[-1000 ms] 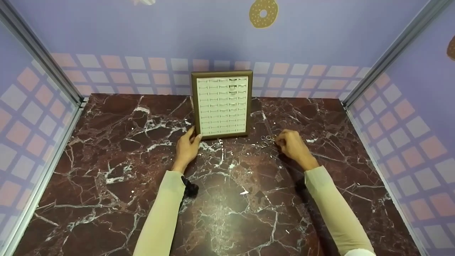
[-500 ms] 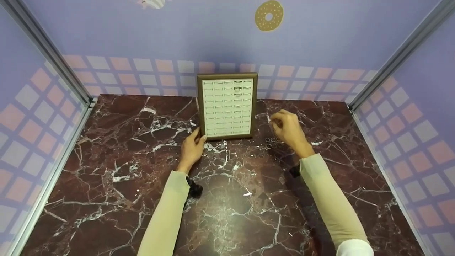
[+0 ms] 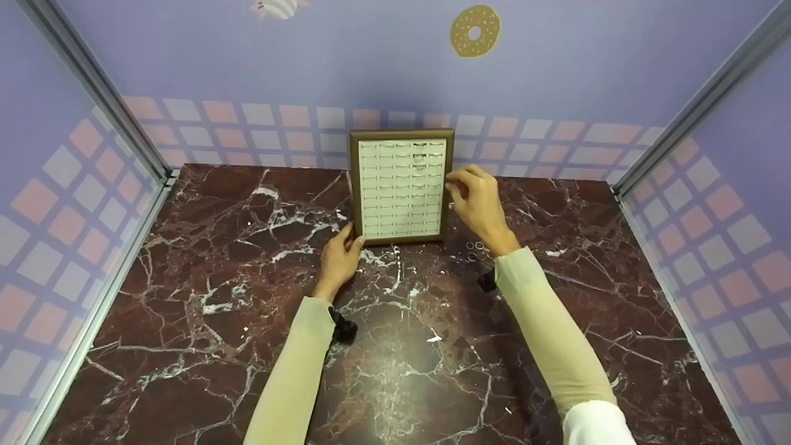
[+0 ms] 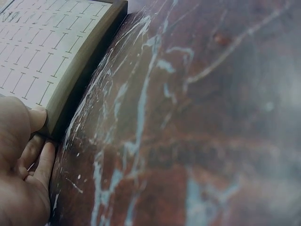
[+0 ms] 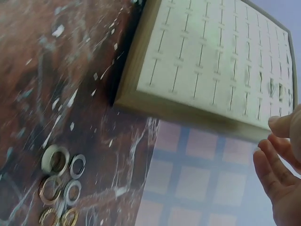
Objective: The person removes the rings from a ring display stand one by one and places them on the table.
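Note:
A ring display board (image 3: 405,230), a cream slotted pad in a brown frame, leans upright near the back wall. My left hand (image 3: 338,259) holds its lower left corner, thumb on the front and fingers at the side. Beside the board's right edge, my right hand (image 3: 481,201) has thumb and fingertips pinched together; the ring picked up from the table is hidden by the fingers. A few rings (image 5: 281,92) sit in the upper slots near that hand. On the tabletop, several loose rings (image 5: 73,192), silver and gold, lie in two rows.
The dark red marbled tabletop (image 3: 204,346) carries pale veins. Behind the board rises a lilac wall (image 3: 371,55) with pink and white squares; metal rails edge both side walls. Black wrist straps (image 3: 345,330) show by the cuffs.
My right hand has risen from the loose rings on the table and moved left to the board's right edge. The left hand keeps its hold on the corner. The head view has shifted slightly.

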The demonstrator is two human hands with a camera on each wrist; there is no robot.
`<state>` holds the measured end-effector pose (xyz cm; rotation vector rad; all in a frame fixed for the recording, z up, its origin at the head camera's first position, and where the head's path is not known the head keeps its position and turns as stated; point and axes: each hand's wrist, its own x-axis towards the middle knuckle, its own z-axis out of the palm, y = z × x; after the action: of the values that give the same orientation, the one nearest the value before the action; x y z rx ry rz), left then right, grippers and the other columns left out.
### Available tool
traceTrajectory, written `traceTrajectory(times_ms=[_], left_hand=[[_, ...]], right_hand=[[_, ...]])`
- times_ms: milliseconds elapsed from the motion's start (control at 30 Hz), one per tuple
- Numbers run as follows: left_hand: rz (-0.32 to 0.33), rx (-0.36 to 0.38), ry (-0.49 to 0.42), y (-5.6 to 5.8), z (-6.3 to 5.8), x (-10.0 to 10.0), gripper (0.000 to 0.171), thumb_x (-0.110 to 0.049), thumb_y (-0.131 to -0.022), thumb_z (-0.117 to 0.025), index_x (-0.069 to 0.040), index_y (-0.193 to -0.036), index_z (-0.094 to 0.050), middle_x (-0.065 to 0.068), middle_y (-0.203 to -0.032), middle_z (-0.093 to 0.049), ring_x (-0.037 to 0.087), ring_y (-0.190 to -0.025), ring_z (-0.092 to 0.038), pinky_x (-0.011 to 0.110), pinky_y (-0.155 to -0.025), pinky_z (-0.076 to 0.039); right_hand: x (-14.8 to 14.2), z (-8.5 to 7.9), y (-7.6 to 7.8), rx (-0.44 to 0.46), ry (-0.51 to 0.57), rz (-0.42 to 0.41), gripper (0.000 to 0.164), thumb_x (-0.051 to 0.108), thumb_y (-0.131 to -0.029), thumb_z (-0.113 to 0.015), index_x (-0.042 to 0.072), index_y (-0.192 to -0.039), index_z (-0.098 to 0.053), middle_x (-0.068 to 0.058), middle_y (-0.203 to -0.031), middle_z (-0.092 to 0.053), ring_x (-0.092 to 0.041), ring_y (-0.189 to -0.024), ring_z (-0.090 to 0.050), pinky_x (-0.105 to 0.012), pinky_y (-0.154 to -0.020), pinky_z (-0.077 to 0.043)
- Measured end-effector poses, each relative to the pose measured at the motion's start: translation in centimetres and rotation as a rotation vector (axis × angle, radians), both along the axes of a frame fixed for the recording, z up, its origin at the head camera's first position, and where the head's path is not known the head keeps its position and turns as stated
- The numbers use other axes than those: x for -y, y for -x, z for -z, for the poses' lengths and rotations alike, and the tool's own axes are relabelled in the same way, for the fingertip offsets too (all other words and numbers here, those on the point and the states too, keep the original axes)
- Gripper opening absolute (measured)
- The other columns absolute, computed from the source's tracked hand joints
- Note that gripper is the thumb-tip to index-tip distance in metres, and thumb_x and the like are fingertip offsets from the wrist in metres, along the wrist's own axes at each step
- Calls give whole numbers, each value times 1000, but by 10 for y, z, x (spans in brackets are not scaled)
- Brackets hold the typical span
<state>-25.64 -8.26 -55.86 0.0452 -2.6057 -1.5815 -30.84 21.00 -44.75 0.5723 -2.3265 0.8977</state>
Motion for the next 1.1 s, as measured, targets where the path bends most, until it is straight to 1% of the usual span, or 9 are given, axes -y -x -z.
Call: traceTrajectory(times_ms=[200,333,567,633,800,900,1100], left_hand=[[-6,-5,9,-1,-3,3,56,-23,-108,-66,-5,-158,-52,23,-154,-58,37,-131,-67,51,-114,-49],[-14,-9,13,-1,-3,2,55,-24,-107,-66,-5,-157,-53,22,-151,-61,37,-130,-67,53,-115,-48],[-9,-17,39,-1,0,0,54,-25,-108,-66,-6,-157,-53,22,-148,-64,38,-129,-67,54,-113,-48],[-11,-33,42,-1,0,-1,54,-24,-108,-66,-5,-156,-54,22,-147,-64,39,-130,-66,55,-114,-48],[-16,-42,48,-2,0,0,54,-25,-107,-66,-5,-156,-55,22,-146,-65,39,-129,-67,56,-113,-48],[-13,-36,46,-2,0,0,54,-25,-107,-66,-5,-156,-55,22,-146,-65,38,-128,-67,56,-112,-48],[-2,-43,39,-1,1,1,54,-23,-108,-66,-3,-156,-54,23,-150,-62,38,-132,-65,53,-115,-48]], right_hand=[[20,-7,9,-4,39,-6,13,-4,-95,-74,-5,-106,-80,-17,-101,-75,-28,-86,-70,-35,-76,-59],[30,-8,14,2,41,-9,13,-4,-95,-74,-4,-106,-80,-17,-102,-75,-28,-85,-71,-35,-75,-59],[44,-5,19,-14,33,21,12,-4,-95,-74,-4,-104,-81,-17,-101,-72,-29,-86,-70,-36,-76,-59],[47,-3,20,-12,27,36,12,-4,-96,-73,-4,-104,-81,-17,-102,-72,-29,-89,-70,-36,-78,-59],[53,0,22,-18,19,67,12,-3,-97,-71,-4,-105,-81,-17,-105,-70,-32,-95,-70,-37,-86,-60],[54,1,23,-26,18,71,12,-3,-97,-71,-3,-104,-81,-17,-104,-70,-33,-96,-71,-38,-89,-61],[58,1,27,-35,0,66,12,-5,-97,-69,-3,-101,-80,-17,-104,-68,-33,-96,-71,-39,-89,-61]])
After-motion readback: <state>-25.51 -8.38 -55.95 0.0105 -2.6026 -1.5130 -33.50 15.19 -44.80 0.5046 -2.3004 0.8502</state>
